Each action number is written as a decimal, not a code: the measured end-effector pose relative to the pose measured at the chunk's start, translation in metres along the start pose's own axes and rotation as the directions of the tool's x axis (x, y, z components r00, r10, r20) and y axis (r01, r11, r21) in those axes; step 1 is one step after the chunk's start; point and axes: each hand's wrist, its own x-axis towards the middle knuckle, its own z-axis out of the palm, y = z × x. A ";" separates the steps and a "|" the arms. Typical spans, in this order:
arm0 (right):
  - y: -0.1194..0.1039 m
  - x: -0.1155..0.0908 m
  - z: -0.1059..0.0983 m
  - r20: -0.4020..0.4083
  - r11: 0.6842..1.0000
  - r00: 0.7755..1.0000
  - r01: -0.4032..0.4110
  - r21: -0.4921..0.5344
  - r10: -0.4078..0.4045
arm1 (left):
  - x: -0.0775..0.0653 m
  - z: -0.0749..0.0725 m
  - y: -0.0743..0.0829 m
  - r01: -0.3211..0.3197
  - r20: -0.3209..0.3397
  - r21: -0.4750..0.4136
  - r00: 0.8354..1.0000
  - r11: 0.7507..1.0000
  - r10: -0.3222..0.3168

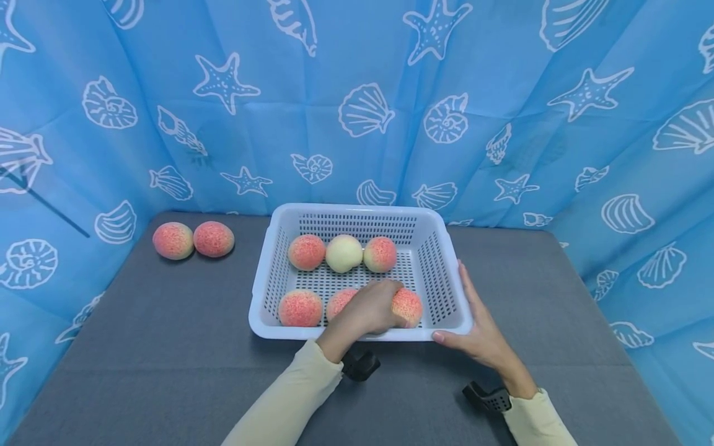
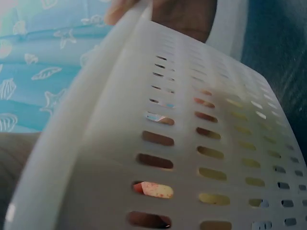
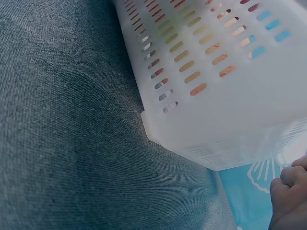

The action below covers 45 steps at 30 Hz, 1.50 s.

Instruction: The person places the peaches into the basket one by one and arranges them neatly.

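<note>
A white perforated plastic basket (image 1: 346, 209) holds several peaches in two rows. My left hand (image 1: 375, 305) reaches over the front rim and grips the peach (image 1: 408, 306) at the front right. Beside that hand, a front-row peach (image 1: 339, 302) is partly hidden under it. My right hand (image 1: 484, 331) holds the basket's front right corner, thumb on the front rim and fingers along the right side. In the left wrist view, the slotted front wall (image 2: 120, 158) covers most of the peaches. The right wrist view shows this wall and the right hand's bent fingers (image 3: 290, 184) past the corner.
Two peaches (image 1: 173, 241) (image 1: 214, 239) lie side by side at the far left of the grey tabletop (image 1: 167, 347). Along the basket's back row sit two reddish peaches (image 1: 306, 252) and a pale one (image 1: 343, 254). A blue seashell-print curtain (image 1: 312, 124) encloses the back and sides.
</note>
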 end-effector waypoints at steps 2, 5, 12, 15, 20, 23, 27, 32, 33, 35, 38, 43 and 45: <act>0.000 0.000 0.000 0.001 1.000 1.000 0.001 -0.002 -0.001 | 0.001 0.000 0.001 0.014 0.004 0.023 1.000 1.000 -0.014; 0.000 -0.001 -0.001 -0.001 1.000 1.000 -0.001 -0.002 0.001 | 0.002 0.000 0.003 0.038 0.019 0.060 0.999 0.997 -0.040; 0.001 -0.002 0.000 0.003 1.000 1.000 -0.004 0.016 0.004 | 0.003 -0.001 0.000 0.038 0.025 0.064 0.999 0.997 -0.040; 0.000 -0.002 0.000 0.002 1.000 1.000 0.001 0.022 -0.001 | -0.001 -0.003 -0.003 0.028 0.007 0.037 1.000 0.999 -0.028; -0.001 -0.002 0.000 -0.002 1.000 1.000 -0.008 0.024 0.008 | -0.006 -0.009 -0.008 0.007 -0.011 -0.010 1.000 1.000 -0.007; -0.002 -0.002 0.000 -0.001 0.999 1.000 -0.017 0.029 0.017 | -0.009 -0.011 -0.013 -0.023 -0.023 -0.049 0.999 0.999 0.022; -0.002 -0.002 0.000 -0.004 0.999 1.000 -0.021 0.030 0.021 | -0.016 -0.017 -0.021 -0.067 -0.045 -0.103 0.997 0.992 0.063; -0.002 -0.003 0.001 -0.006 1.000 1.000 -0.016 0.023 0.016 | -0.030 -0.027 -0.032 -0.100 -0.075 -0.155 0.993 0.983 0.089; -0.002 -0.003 0.001 -0.005 1.000 1.000 -0.016 0.020 0.016 | -0.033 -0.029 -0.034 -0.103 -0.085 -0.158 0.992 0.982 0.091; -0.002 -0.003 0.001 -0.005 1.000 1.000 -0.016 0.018 0.016 | -0.040 -0.033 -0.038 -0.098 -0.109 -0.167 0.991 0.981 0.081; -0.003 -0.003 0.001 -0.005 1.000 1.000 -0.020 0.019 0.020 | -0.050 -0.038 -0.043 -0.097 -0.151 -0.195 0.986 0.976 0.068; -0.003 -0.001 0.001 0.000 1.000 1.000 -0.014 0.028 0.014 | -0.061 -0.044 -0.049 -0.109 -0.230 -0.219 0.971 0.970 0.057; -0.003 -0.001 0.001 0.003 0.999 1.000 -0.002 0.037 0.002 | -0.064 -0.047 -0.050 -0.108 -0.254 -0.214 0.966 0.971 0.052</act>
